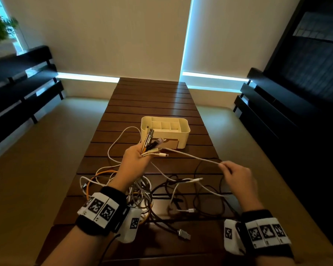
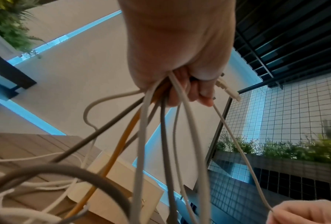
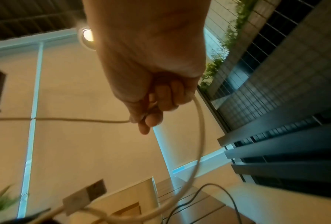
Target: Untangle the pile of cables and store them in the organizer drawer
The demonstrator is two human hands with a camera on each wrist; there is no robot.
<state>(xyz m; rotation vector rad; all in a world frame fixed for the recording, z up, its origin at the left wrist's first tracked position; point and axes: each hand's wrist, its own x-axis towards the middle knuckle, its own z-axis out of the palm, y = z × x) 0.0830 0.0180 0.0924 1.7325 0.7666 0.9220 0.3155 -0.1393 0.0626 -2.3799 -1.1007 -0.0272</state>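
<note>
The left hand (image 1: 136, 157) grips a bunch of cable ends, plugs fanned up toward the cream organizer (image 1: 165, 131) just behind it. One white cable (image 1: 192, 156) runs taut from that fist rightward and nearer to the right hand (image 1: 236, 174), which pinches it. Its long axis lies across the tabletop (image 1: 148, 96), above the tangled pile (image 1: 161, 192). Drawing it free likely means pulling rightward, away from the left hand.

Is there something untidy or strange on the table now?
Yes. The cables still lie tangled on the wooden table, and the organizer holds none. The left hand grips many plug ends; the right hand pulls one white cable taut.
</note>
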